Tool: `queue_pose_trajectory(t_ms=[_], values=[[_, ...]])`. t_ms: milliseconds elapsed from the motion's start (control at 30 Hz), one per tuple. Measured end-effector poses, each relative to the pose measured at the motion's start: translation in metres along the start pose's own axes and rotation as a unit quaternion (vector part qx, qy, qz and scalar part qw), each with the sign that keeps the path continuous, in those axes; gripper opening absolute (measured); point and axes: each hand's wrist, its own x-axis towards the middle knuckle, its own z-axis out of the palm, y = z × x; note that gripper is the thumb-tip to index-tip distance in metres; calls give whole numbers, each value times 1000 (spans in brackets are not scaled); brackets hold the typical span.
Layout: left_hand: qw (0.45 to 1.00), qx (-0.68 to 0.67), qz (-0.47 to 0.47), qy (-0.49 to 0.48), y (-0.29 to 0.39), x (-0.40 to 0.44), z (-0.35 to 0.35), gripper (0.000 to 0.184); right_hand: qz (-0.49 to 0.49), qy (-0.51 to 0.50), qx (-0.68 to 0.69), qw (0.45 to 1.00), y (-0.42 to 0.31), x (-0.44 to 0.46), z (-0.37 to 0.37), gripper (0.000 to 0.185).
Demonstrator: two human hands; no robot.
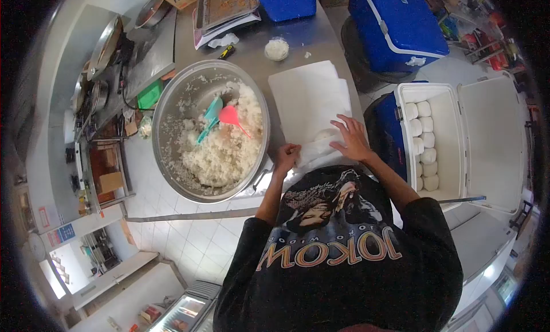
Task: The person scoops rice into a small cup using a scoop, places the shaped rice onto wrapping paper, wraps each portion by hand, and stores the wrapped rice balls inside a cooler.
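A stack of white paper sheets [306,97] lies on the metal table, with a rounded lump of rice [325,135] partly under paper at its near end. My left hand [288,156] is closed on the left edge of the paper near my body. On the right, my right hand [352,138] rests over the paper beside the lump, its fingers spread. A big metal pot [162,154] of cooked rice [215,160] stands left of the sheets, with a teal scoop [212,111] and a pink scoop [229,115] lying in the rice.
An open cooler [450,94] at right holds several round white bundles [428,155]. Behind it is a closed blue cooler [401,34]. A small bowl of rice [277,49], a yellow-black cutter [227,52] and trays [226,6] sit at the table's far part.
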Motion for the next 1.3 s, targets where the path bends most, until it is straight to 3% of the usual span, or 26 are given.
queue_pose_trajectory(t_ms=[133, 200, 400, 433, 533, 633, 733, 833, 933, 1033, 1133, 1200, 1300], values=[[999, -38, -30, -8, 24, -8, -5, 34, 44, 49, -43, 997, 10, 15, 19, 67], [1000, -10, -3, -6, 25, -8, -7, 33, 65, 66, -66, 994, 9, 14, 20, 65], [982, 158, 99, 38, 18, -3, -5, 24, -34, -32, -83, 996, -28, 15, 10, 68], [976, 176, 118, 51, 18, -3, -4, 23, -12, -25, -79, 996, -23, 16, 17, 69], [938, 271, 204, 70, 19, 0, -11, 25, 33, -18, -65, 997, -15, 19, 29, 72], [906, 353, 182, 146, 70, -3, 1, 31, 41, -20, -54, 997, -10, 20, 28, 73], [822, 389, 362, 207, 102, 32, 25, 40, 40, -13, -38, 998, -11, 19, 20, 77], [829, 489, 233, 138, 117, 45, 43, 46, 33, -28, -44, 998, -11, 20, 8, 83], [855, 492, 162, 37, 129, 59, 45, 40, 46, -38, -59, 996, -12, 18, 5, 88], [826, 518, 207, 83, 131, 58, 47, 24, 53, -34, -51, 997, -12, 21, 0, 91], [897, 379, 228, -18, 128, 57, 39, 13, 44, -20, -60, 997, -15, 26, -7, 95], [894, 317, 315, -27, 119, 29, 38, 11, 32, 1, -71, 997, -18, 32, -16, 92], [863, 331, 375, -62, 94, -14, 39, 10, -59, 1, -130, 990, -16, 35, -27, 66]])
